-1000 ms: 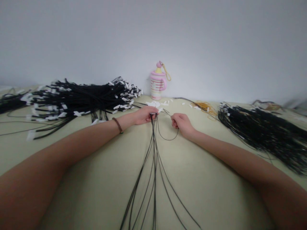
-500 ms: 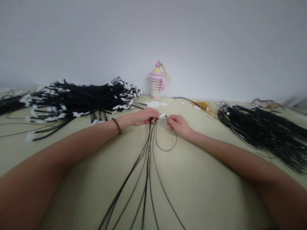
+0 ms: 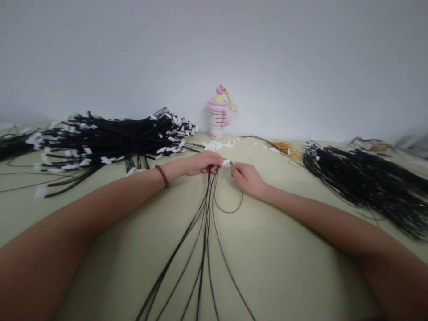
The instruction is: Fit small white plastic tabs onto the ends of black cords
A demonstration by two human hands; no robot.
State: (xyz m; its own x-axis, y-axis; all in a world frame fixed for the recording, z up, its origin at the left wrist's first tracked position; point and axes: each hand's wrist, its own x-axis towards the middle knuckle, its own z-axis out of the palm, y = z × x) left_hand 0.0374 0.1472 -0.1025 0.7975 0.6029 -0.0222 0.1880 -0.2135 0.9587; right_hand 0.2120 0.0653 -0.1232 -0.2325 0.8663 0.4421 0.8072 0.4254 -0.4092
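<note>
Several thin black cables [image 3: 204,223] hang from my left hand [image 3: 204,162], whose fingers are closed around their upper ends. A small white tag [image 3: 226,162] sticks out to the right from its fingertips. Just right of the tag, my right hand [image 3: 246,177] pinches the end of one black cable. That cable bows down in a loop [image 3: 229,212] between the two hands. The cables run toward the near edge of the view.
A large pile of black cables with white tags [image 3: 123,133] lies at the left, another bundle [image 3: 364,183] at the right. A pink striped cup [image 3: 217,119] stands by the wall. White pieces [image 3: 214,146] and yellow bands [image 3: 286,149] lie behind my hands.
My right hand has turned slightly, its knuckles rolling over, and the cable loop has shifted a little left. My left hand stays nearly where it was.
</note>
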